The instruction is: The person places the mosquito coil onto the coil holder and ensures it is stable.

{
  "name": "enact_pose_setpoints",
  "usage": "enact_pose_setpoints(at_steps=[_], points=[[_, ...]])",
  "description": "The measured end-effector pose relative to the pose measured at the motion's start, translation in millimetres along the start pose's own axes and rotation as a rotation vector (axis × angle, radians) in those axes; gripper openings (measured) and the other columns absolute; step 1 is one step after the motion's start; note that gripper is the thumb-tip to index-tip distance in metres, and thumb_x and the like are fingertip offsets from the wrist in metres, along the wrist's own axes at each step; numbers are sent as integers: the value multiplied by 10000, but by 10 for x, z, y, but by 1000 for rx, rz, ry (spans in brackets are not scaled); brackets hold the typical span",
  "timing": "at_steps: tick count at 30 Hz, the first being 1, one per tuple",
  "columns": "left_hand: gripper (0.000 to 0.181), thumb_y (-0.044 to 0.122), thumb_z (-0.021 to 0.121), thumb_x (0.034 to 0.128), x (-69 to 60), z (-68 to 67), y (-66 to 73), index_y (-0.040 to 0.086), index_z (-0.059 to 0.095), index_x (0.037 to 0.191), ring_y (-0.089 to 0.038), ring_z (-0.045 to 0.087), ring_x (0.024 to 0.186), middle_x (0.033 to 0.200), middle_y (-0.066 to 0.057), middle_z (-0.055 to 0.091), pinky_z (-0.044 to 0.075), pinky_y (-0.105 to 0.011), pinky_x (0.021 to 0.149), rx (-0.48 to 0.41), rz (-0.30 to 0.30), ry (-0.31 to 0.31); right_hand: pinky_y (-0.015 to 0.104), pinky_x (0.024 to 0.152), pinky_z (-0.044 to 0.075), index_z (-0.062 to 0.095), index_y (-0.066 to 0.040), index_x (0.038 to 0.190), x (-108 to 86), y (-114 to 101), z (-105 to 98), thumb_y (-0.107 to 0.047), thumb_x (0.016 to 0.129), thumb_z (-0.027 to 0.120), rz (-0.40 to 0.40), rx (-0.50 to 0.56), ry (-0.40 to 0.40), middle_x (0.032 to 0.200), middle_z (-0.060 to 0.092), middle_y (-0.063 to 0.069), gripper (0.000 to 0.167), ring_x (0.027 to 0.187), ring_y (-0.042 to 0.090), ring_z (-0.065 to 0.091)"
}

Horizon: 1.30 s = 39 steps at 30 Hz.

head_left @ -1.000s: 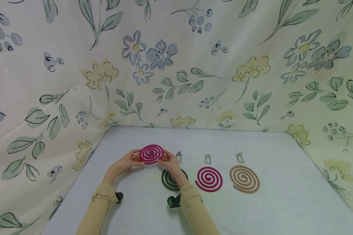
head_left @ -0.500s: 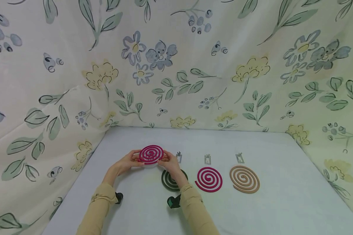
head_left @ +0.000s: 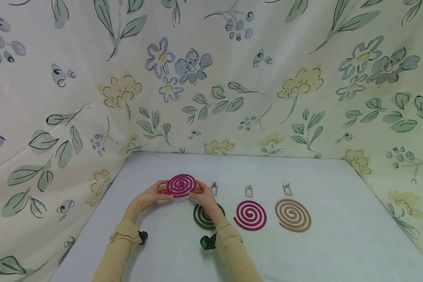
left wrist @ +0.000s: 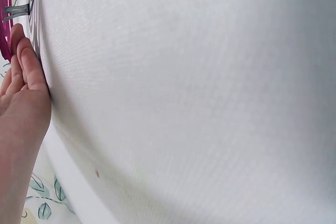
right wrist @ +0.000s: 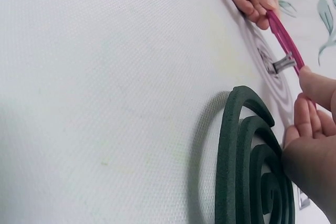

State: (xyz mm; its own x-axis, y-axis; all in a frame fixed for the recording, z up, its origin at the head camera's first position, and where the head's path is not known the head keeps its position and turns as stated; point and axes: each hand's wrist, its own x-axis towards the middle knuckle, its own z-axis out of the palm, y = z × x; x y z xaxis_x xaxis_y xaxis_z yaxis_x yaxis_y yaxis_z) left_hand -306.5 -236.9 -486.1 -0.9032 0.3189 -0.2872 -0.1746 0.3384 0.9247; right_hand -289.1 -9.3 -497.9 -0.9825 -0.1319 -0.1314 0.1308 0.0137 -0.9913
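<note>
A magenta mosquito coil is held level a little above the white table, its shadow below it. My left hand pinches its left rim, thumb at the near side and fingers beyond. On the opposite rim my right hand pinches it between thumb and fingers. Under the coil's middle, a small metal coil stand rises from the table in the right wrist view. The left wrist view shows the same stand at the coil's underside. Below my right wrist lies a dark green coil, partly hidden in the head view.
To the right lie a second magenta coil and a tan coil. Flat metal stands lie in a row behind the coils. A floral cloth hangs behind the white table. Black wrist devices hang under both forearms.
</note>
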Motion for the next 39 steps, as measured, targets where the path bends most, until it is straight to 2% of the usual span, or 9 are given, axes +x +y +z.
enact_pose_setpoints(at_steps=[5,17,30,39], points=[[822,172,698,862,13,-10,-19,27,173,1477,-216,511,1154,1348,-245,471,346,-473,1074,0,2,-4,176,701,454,438,-23,1397,1,0,-6,-11,837,683,-2,7,-5,1015,549,92,611,883,128,513],[823,166,703,857,12,-5,-14,29,179,1476,-205,513,1136,1315,-226,491,349,-461,1070,-5,0,4,167,702,456,435,-22,1399,-9,-6,-9,-1,837,679,3,17,-7,1012,546,91,613,875,123,512],[826,165,705,855,16,-4,-24,29,179,1477,-250,498,1177,1324,-231,488,333,-481,1079,1,-3,6,166,697,448,423,-19,1406,-15,-2,-2,2,843,671,4,22,-7,1001,546,78,615,865,115,505],[827,161,706,854,9,1,-6,29,178,1476,-218,517,1141,1314,-229,496,332,-482,1081,-5,-8,15,170,695,444,423,-30,1409,-15,-6,0,-3,845,671,5,19,-6,999,539,70,616,865,117,500]])
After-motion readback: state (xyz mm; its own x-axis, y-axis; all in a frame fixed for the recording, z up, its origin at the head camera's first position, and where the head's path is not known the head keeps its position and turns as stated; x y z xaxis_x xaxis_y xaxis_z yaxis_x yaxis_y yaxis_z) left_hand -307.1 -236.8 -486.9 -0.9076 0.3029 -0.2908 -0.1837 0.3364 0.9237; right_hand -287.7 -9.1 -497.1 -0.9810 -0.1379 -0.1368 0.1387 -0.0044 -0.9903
